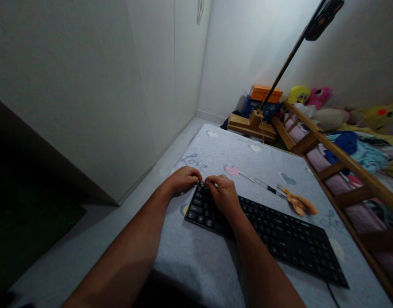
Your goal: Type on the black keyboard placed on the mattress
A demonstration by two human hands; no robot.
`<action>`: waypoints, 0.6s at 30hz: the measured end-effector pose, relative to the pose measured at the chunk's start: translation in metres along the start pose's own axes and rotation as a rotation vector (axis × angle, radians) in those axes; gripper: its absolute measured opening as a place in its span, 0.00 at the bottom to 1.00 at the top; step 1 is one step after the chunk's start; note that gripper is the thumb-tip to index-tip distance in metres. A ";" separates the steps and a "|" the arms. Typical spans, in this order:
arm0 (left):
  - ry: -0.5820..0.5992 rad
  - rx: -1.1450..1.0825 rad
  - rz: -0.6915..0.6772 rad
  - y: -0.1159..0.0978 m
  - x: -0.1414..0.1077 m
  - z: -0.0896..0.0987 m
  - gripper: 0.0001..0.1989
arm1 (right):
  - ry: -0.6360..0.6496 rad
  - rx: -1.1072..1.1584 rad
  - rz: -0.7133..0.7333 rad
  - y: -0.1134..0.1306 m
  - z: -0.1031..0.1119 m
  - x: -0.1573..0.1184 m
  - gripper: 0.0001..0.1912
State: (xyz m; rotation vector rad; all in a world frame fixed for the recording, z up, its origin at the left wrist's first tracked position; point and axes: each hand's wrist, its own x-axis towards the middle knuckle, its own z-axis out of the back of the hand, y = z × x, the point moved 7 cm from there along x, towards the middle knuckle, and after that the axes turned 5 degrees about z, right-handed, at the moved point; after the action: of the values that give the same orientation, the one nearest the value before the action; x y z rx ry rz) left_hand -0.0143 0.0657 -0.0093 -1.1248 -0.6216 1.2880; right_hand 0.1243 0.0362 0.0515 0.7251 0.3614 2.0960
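Note:
A black keyboard (293,241) lies slanted on the patterned light-grey cover, its cable running off the near edge at the right. My left hand (184,179) is at the keyboard's far left corner, thumb and forefinger closed together there. Across the far left keys reaches my right hand (222,191), its fingers pinched close to the left fingertips. Whatever sits between the fingers of either hand is too small and dark to name. Beyond the keyboard lie a thin metal rod (247,177), a slim tool with a black grip (271,189) and a crumpled orange cloth (299,204).
A pale cabinet (145,85) rises close on the left. Along the right runs a wooden bed rail (353,167) with clothes and plush toys behind it. At the far end stand a wooden base (248,126) with a slanted pole and an orange box (265,93).

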 end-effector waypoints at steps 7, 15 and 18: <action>-0.014 0.020 -0.026 -0.001 0.002 0.001 0.13 | -0.016 0.015 0.017 0.002 -0.004 0.002 0.08; -0.011 0.034 -0.065 -0.003 0.003 0.001 0.12 | -0.038 0.033 0.022 0.007 -0.009 0.003 0.09; -0.013 0.031 -0.057 -0.002 0.002 0.002 0.11 | -0.043 0.035 0.018 0.006 -0.008 0.005 0.09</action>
State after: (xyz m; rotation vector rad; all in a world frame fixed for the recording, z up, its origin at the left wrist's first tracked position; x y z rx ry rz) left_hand -0.0143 0.0688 -0.0070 -1.0671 -0.6374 1.2530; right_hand 0.1134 0.0368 0.0493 0.7953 0.3701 2.0923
